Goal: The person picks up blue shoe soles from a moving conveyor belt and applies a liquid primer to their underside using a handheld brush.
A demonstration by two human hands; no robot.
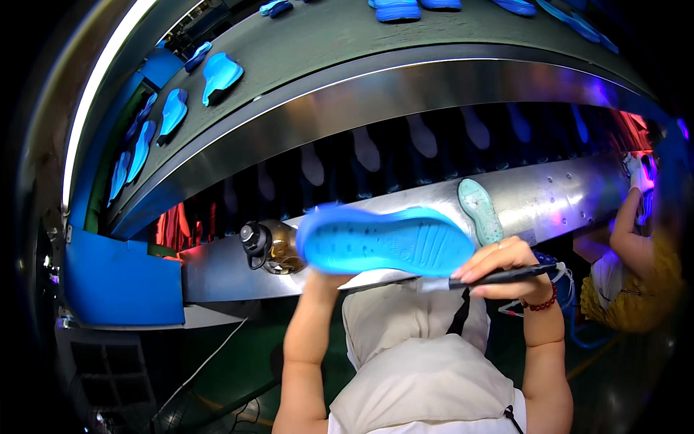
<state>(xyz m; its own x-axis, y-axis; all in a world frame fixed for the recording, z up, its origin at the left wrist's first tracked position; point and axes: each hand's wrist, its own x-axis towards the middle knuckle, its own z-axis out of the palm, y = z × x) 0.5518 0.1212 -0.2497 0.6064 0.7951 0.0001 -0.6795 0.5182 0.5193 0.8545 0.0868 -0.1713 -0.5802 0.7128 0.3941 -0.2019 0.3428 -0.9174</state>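
Observation:
A bright blue shoe sole is held flat in front of me, bottom side up. My left hand grips it from underneath at its left end; most of that hand is hidden behind the sole. My right hand pinches a thin dark brush or pen-like tool whose long tip runs leftward under the sole's right end. A pale teal sole lies on the metal ledge just behind.
An upper conveyor belt carries several blue soles. A lower dark belt shows pale soles. A brown bottle with a black cap stands on the ledge. Another person's arm works at the right.

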